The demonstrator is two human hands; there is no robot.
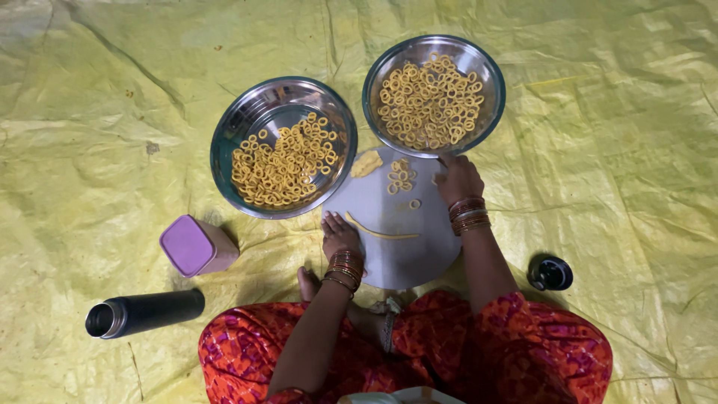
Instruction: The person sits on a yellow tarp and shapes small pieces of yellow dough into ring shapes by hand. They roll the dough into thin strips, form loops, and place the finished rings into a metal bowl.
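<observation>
While both hands lie apart: left (339,234) flat by dough strip (381,232) | right (458,179) curled on round board (419,254)

a round board (396,251) lies under both hands, a dough strip (380,233) on it between the left hand (340,234) and right hand (459,179). two bowls (258,123) (490,71) of dough rings sit beyond the hands. a box (196,246) and flask (146,313) lie left of the left hand, a lid (550,272) right of the right hand.
</observation>
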